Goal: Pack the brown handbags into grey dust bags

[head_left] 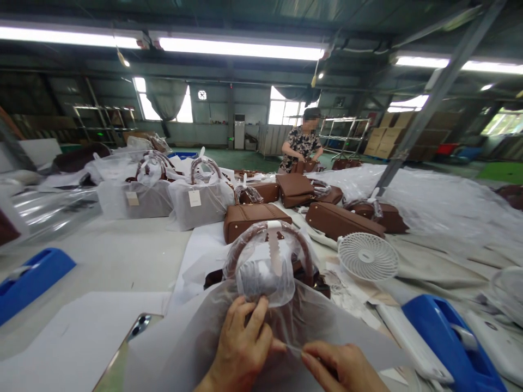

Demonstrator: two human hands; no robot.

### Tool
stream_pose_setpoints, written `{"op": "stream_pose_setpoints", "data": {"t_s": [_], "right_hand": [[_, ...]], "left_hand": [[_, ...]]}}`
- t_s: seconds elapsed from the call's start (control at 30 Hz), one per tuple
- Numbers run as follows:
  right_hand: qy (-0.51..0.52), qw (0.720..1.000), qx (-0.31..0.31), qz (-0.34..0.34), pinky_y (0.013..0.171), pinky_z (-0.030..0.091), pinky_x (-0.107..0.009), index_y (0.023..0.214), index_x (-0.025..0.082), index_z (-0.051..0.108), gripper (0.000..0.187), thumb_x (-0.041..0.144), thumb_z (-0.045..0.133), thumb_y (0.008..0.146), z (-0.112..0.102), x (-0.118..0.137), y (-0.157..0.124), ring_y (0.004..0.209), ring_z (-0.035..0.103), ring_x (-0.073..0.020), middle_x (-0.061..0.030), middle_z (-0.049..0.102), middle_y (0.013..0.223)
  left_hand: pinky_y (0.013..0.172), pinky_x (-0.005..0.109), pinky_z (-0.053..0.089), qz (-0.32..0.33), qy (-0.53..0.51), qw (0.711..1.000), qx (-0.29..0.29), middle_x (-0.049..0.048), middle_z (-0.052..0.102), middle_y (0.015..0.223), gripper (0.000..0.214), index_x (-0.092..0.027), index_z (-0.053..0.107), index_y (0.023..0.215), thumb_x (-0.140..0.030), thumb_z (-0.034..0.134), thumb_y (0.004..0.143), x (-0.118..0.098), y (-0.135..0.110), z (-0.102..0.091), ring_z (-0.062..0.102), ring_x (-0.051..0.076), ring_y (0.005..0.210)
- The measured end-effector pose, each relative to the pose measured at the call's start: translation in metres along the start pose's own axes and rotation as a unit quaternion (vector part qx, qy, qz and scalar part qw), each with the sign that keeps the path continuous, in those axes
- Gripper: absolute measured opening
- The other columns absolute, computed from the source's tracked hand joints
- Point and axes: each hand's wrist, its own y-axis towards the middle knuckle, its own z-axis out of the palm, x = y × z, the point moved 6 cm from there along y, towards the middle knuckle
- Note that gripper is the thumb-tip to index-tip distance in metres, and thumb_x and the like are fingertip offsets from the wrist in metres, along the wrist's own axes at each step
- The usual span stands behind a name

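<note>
In front of me stands a brown handbag [300,305] wrapped in a translucent white sheet [192,343]. Its arched handle [304,242] is covered in clear plastic, with a white toothed strip [274,250] hanging from the top. A small clear packet [265,277] with greyish contents lies against the bag below the handle. My left hand [245,343] is bent over the wrapping, fingertips at the packet's lower edge and thumb pointing right. My right hand [341,365] pinches a thin clear strand [293,349] that runs to the left thumb. What lies under the left palm is hidden.
Brown handbags [257,218] lie beyond, beside two wrapped, tagged bags [200,204]. A white fan grille [368,256] and blue tape dispenser [453,343] sit right; another blue dispenser [35,280] and a phone [131,343] sit left. A co-worker [302,141] handles a bag behind.
</note>
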Motion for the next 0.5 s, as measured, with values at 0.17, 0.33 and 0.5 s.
{"op": "stream_pose_setpoints", "data": {"t_s": [0.17, 0.33, 0.5], "right_hand": [[-0.065, 0.998, -0.004, 0.001, 0.053, 0.029, -0.03, 0.065, 0.024, 0.063, 0.038, 0.039, 0.05, 0.097, -0.021, 0.002, 0.0, 0.052, 0.058, -0.0165, -0.0016, 0.064, 0.057], [-0.037, 0.999, -0.029, -0.006, 0.051, 0.034, -0.029, 0.074, 0.026, 0.071, 0.034, 0.045, 0.053, 0.095, -0.036, 0.01, 0.002, 0.049, 0.056, -0.0168, -0.0013, 0.064, 0.057], [0.127, 0.983, -0.13, 0.009, 0.043, 0.037, -0.028, 0.09, 0.025, 0.077, 0.036, 0.058, 0.062, 0.088, -0.038, 0.031, 0.008, 0.042, 0.049, -0.0152, 0.0005, 0.055, 0.048]], "left_hand": [[0.098, 0.045, 0.051, -0.011, 0.002, 1.0, 0.011, 0.0034, 0.071, 0.118, 0.027, -0.016, 0.063, 0.076, -0.027, 0.053, 0.099, 0.001, -0.005, 0.005, 0.059, 0.02, 0.096], [0.101, 0.045, 0.048, -0.013, 0.004, 1.0, 0.004, 0.0042, 0.072, 0.116, 0.017, -0.016, 0.069, 0.093, -0.018, 0.053, 0.097, 0.001, -0.005, 0.004, 0.058, 0.021, 0.095], [0.1, 0.042, 0.047, -0.002, 0.002, 1.0, -0.016, 0.0036, 0.074, 0.113, 0.024, -0.017, 0.07, 0.092, -0.014, 0.047, 0.097, 0.002, -0.002, 0.0, 0.059, 0.02, 0.093]]}}
